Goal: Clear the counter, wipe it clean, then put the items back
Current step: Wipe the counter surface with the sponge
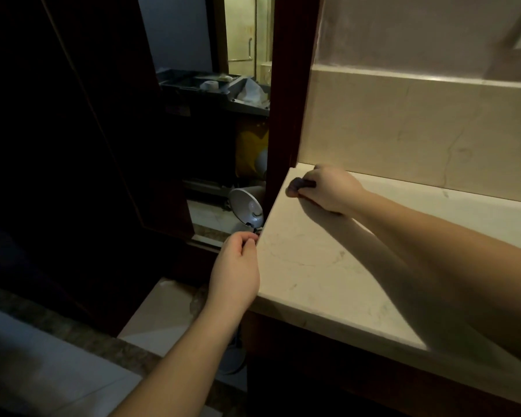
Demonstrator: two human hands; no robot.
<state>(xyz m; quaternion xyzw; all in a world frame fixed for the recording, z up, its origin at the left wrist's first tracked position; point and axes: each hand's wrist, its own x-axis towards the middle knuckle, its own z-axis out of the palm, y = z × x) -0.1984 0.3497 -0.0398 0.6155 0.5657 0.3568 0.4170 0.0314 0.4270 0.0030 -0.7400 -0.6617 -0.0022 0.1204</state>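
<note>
The right hand (328, 188) is gripping a small dark wad (301, 185), probably a cloth, against the bare marble counter (328, 281) at frame centre, so wiping is seemingly underway. The left hand (235, 266) is curling at the counter's left edge (whether pinching anything, I cannot tell); next, sweeping rightward.

Light: dim; brightest patch on the pale tiled wall (241, 31) seen through the gap, far back.
Backsplash: cream marble slab (418, 130) with faint veins, ledge along its top.
Upper wall: pinkish-grey panel (403, 34) above the ledge.
Post: dark red-brown wooden upright (286, 94) left of the backsplash.
Left side: dark wooden panel (73, 115), nearly black.
Floor: pale tile (160, 314), with a speckled stone strip (82, 335) beside it.
Beyond post: grey cart tray (211, 85) holding clutter, yellow bag (250, 149) under it.
</note>
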